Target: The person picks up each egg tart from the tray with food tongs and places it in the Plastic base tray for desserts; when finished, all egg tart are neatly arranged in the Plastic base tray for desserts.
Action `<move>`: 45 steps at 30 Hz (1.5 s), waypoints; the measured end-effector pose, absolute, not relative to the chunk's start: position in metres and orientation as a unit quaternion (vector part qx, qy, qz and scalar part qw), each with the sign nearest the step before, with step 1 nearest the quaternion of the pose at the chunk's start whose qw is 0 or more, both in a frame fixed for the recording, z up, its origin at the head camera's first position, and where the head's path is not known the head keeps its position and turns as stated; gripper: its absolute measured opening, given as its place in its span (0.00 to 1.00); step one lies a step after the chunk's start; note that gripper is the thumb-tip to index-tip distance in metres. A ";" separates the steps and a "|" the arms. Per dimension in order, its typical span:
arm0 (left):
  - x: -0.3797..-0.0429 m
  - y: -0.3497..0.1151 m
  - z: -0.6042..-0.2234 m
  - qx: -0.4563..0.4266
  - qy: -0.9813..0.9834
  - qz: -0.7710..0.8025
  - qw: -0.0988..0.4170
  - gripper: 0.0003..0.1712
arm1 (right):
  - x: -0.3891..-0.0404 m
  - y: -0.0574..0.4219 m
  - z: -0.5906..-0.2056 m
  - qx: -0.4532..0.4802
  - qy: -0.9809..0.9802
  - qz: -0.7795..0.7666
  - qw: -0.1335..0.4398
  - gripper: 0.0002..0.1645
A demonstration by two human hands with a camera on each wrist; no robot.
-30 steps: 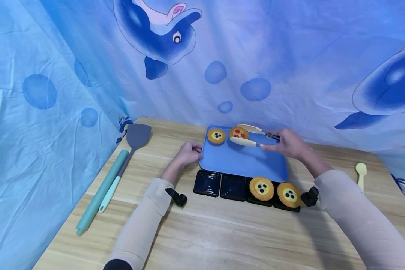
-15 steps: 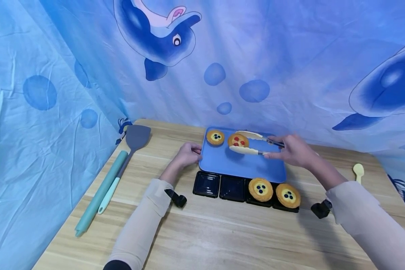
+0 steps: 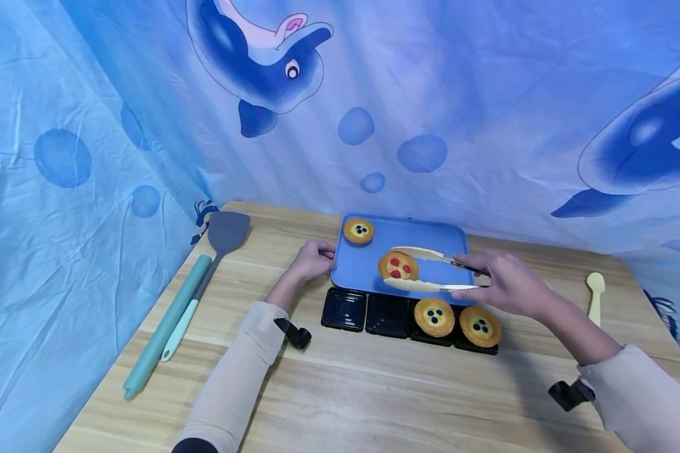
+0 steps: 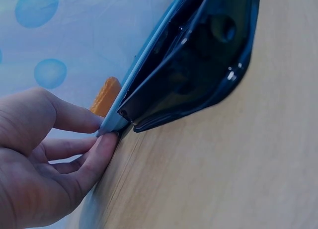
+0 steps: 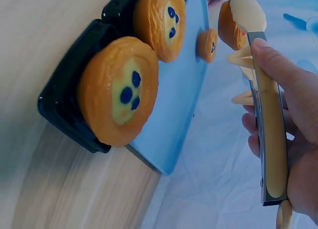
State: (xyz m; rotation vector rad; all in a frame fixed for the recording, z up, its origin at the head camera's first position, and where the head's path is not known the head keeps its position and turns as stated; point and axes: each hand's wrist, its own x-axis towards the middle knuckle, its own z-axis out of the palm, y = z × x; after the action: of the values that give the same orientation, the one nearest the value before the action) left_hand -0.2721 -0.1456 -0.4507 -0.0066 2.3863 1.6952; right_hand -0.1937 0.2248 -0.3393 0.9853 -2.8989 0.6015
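My left hand [image 3: 315, 259] pinches the left edge of the blue tray [image 4: 115, 120] between thumb and fingers. My right hand [image 3: 512, 283] grips a pair of tongs [image 5: 271, 124] with cream tips. Between those tips sits an egg tart with red berries [image 3: 399, 267], raised above the tray's front part. A blueberry tart [image 3: 358, 231] lies at the tray's far left corner. In front of the tray runs a row of black square boxes [image 3: 344, 309]. The two right boxes each carry a blueberry tart [image 5: 119, 91]; the two left ones show bare bottoms.
At the table's left lie a teal rolling pin [image 3: 167, 327] and a grey turner [image 3: 228, 231] with a mint handle. A pale yellow spoon [image 3: 595, 289] lies at the right. A blue printed curtain [image 3: 430, 94] hangs right behind the table.
My right hand has drawn the tongs and the red-berry tart from the tray's back toward its front edge, near the boxes. The left hand keeps its hold on the tray.
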 end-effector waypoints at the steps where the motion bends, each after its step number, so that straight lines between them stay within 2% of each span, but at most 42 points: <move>1: -0.272 -0.146 -0.450 -0.004 0.810 0.576 0.107 0.23 | -0.191 0.226 -0.340 0.318 -0.927 0.197 0.012 0.41; 18: -0.271 -0.151 -0.452 -0.005 0.811 0.576 0.104 0.23 | -0.173 0.223 -0.353 0.337 -0.926 0.167 0.022 0.40; 30: -0.272 -0.148 -0.451 -0.001 0.816 0.568 0.104 0.22 | -0.169 0.215 -0.362 0.353 -0.919 0.173 -0.019 0.39; 45: -0.272 -0.146 -0.449 0.001 0.815 0.570 0.106 0.22 | -0.166 0.212 -0.366 0.357 -0.921 0.155 -0.017 0.38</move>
State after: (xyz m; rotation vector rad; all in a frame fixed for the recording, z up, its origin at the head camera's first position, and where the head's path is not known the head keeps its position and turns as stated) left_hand -0.2718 -0.1461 -0.4492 0.0038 2.3996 1.6788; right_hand -0.1660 0.2121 -0.3662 1.1327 -2.9262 0.4910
